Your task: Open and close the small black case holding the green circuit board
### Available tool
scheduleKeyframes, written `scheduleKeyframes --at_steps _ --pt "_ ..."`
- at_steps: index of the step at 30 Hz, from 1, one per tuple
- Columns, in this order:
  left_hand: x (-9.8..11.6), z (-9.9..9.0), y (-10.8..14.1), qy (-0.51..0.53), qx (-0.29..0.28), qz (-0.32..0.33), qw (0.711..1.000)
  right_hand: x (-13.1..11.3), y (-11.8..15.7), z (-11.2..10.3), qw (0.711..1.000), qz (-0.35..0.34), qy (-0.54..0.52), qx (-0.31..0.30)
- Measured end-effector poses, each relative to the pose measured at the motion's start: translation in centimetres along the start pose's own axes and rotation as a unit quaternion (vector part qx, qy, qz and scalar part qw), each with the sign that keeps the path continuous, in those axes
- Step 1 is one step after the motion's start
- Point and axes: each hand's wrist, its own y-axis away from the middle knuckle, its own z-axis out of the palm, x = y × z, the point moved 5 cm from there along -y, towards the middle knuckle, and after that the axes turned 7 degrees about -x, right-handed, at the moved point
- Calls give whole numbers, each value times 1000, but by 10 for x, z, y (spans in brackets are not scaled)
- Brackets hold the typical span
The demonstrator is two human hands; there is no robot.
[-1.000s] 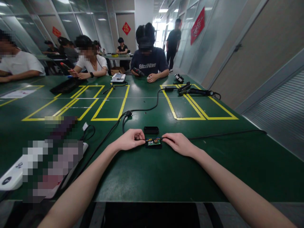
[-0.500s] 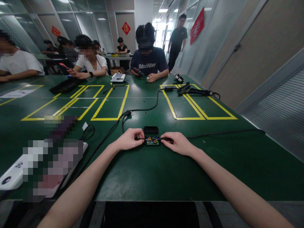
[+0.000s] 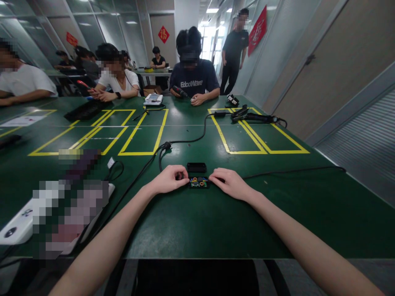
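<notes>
A small open black case with a green circuit board (image 3: 199,183) in it lies on the table in front of me. The board carries coils and coloured wires. At its left end, my left hand (image 3: 170,179) is closed, thumb and forefinger pinching the black cable where it enters. My right hand (image 3: 231,183) is pinched at the opposite end, on the black cable (image 3: 296,171) that runs off to the right. Fingers partly hide both cable ends. Just behind the case rests a separate black cover (image 3: 196,167), its hollow side up.
A cable with a plug (image 3: 167,145) crosses the table beyond my left hand. Left of my forearm lie a white power strip (image 3: 18,226) and a blurred flat item. A black corded tool (image 3: 256,118) is at the far right. A co-worker (image 3: 193,78) sits opposite, holding a screwdriver.
My hands stay at the case ends, with only slight finger shifts. A person in the background has walked nearer. A dark object has come into view at the left edge.
</notes>
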Motion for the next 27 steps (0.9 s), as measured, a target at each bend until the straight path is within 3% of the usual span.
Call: scheduleKeyframes --at_steps 10,20,27 --pt "-1 2 -1 37 -19 -10 999 1 -3 -2 996 27 -81 -12" --pt "3 4 -2 26 -9 24 999 5 -7 1 996 56 -73 -13" --pt "-4 3 -4 -33 32 15 999 7 -8 7 994 101 -30 39"
